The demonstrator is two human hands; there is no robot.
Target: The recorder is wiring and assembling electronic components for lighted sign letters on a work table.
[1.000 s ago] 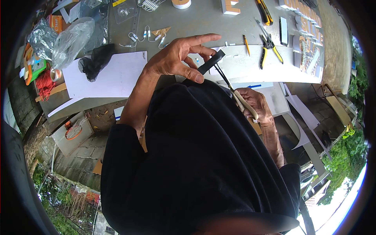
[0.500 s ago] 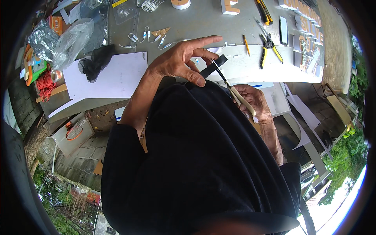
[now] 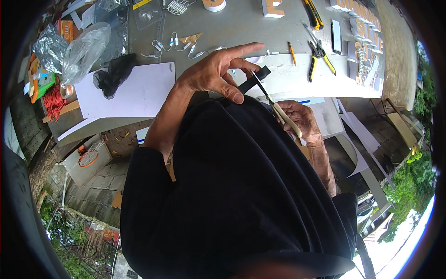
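My left hand [image 3: 209, 73] is closed in a pinch on a short black strip [image 3: 248, 84], with the index finger stretched out above it. The strip's free end points up and to the right. My right hand [image 3: 304, 120] grips a pair of scissors [image 3: 287, 119] by its cream handles. The scissors' blades cross the black strip close to the left fingertips; whether they have cut into it cannot be made out. Part of the right fingers is hidden behind the handles. Both hands are at the table's near edge, over the dark cloth of my shirt.
White sheets [image 3: 134, 93] lie along the table's [image 3: 241, 30] near edge. Beyond are a pencil [image 3: 291, 54], wire strippers [image 3: 319, 58], a yellow utility knife [image 3: 314, 15], a phone [image 3: 336, 37] and wired light modules [image 3: 173, 41]. Block letters [image 3: 272, 8] stand farther off; plastic bags [image 3: 86, 50] and red cord [image 3: 54, 102] are left.
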